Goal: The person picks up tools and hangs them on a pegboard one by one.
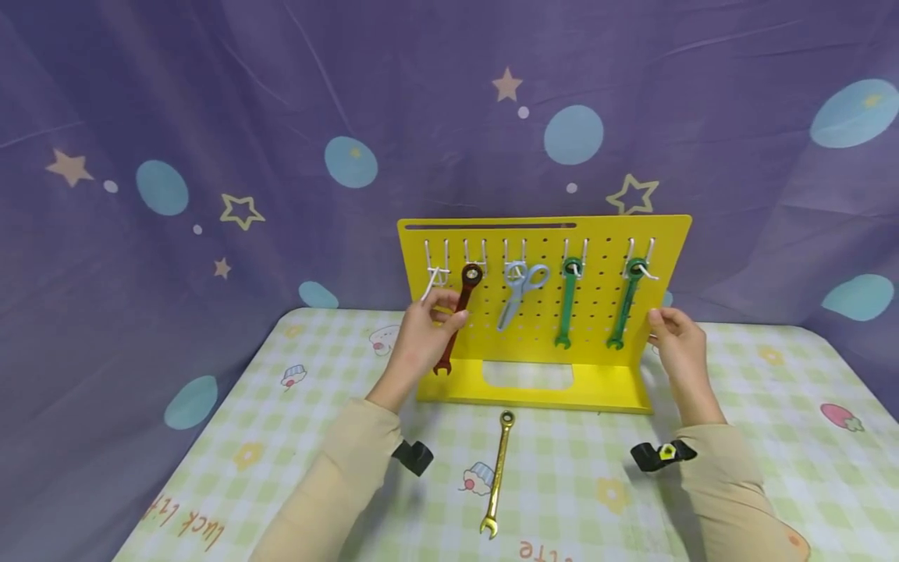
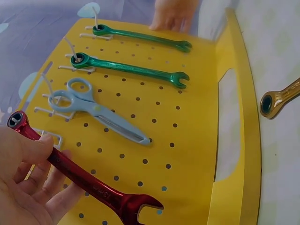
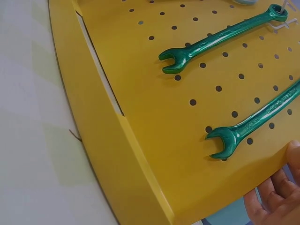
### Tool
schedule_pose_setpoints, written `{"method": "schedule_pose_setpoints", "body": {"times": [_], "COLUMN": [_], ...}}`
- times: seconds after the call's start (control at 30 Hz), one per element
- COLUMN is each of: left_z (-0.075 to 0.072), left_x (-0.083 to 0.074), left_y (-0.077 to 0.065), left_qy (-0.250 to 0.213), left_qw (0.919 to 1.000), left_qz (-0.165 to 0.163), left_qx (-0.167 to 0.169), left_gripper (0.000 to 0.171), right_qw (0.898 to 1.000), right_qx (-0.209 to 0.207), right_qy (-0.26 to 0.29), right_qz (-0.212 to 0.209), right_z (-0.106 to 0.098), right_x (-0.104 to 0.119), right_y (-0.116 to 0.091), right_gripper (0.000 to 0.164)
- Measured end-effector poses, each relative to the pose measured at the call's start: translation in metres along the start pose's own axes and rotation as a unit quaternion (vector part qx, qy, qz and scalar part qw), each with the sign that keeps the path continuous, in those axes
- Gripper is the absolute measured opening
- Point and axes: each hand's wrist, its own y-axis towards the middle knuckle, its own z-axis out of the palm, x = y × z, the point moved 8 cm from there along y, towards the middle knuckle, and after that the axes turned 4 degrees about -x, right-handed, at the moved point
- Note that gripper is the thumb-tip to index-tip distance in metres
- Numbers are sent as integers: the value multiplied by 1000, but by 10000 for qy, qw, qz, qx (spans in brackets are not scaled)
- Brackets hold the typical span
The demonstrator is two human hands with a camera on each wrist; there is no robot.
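Note:
My left hand (image 1: pixel 424 332) pinches a red ratchet wrench (image 2: pixel 89 180) by its shaft, thumb on the front. The wrench's ring end is up at the second hook from the left, with a bit of white showing inside the ring; its open end points down. My right hand (image 1: pixel 680 347) grips the right edge of the yellow pegboard (image 1: pixel 534 332), thumb in front and fingers behind. Light blue scissors (image 1: pixel 520 293) hang on the middle hook. Two green wrenches (image 1: pixel 568 308) (image 3: pixel 255 115) hang by their ring ends on the hooks to the right.
A gold wrench (image 1: pixel 499 472) lies on the checked tablecloth (image 1: pixel 337 460) in front of the pegboard. The leftmost white hook (image 1: pixel 437 273) holds no tool. Behind the table hangs a purple curtain (image 1: pixel 435 86) with stars and dots.

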Motion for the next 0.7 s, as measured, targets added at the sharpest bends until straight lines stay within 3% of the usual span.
{"method": "schedule_pose_setpoints", "body": {"times": [0.27,0.5,0.7], "left_z": [5,12,16], "left_x": [6,13,18], "left_y": [13,18,21], "left_qy": [-225,37,-26], "left_qw": [9995,9996,9994], "left_qz": [-221,-282,-317], "left_qx": [3,84,107], "left_gripper": [21,25,27], "right_qw": [9999,9999,9999], "right_qx": [15,-54,-105], "right_qy": [-92,91,111], "right_qz": [110,99,46], "right_z": [1,0,0], "right_x": [0,-1,0], "right_y": [0,0,0], "right_gripper": [51,45,45]}}
